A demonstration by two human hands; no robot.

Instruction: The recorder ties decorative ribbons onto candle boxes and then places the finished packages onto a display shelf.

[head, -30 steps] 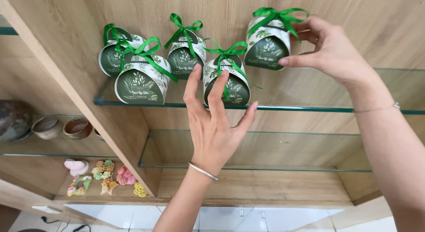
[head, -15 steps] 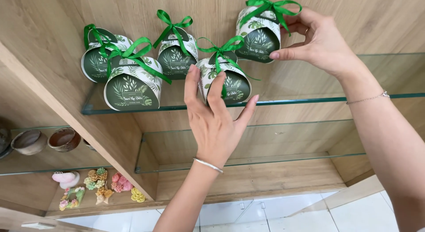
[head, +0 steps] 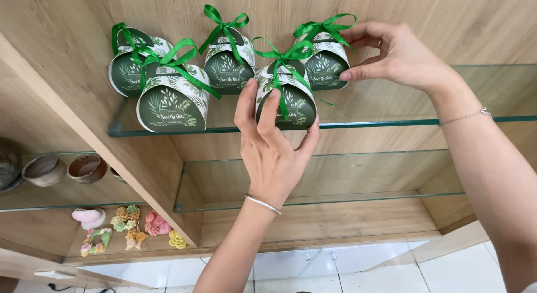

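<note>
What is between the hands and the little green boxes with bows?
Nothing visible. The left hand already grips the front gift box at the edge of the glass shelf, fingers on both sides. The right hand touches the back gift box directly.

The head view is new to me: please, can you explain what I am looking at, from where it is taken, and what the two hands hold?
There is no machine here. A person wears a camera on the head, so you look down along their own bare arms at a wooden cabinet. Five small green gift boxes with ribbon bows stand on the top glass shelf. The left hand closes its fingers around the front gift box near the shelf edge. The right hand touches the back right gift box with thumb and fingertips. To the left, two brown bowls sit on a lower glass shelf, with small coloured ornaments on the wooden board beneath.
</note>
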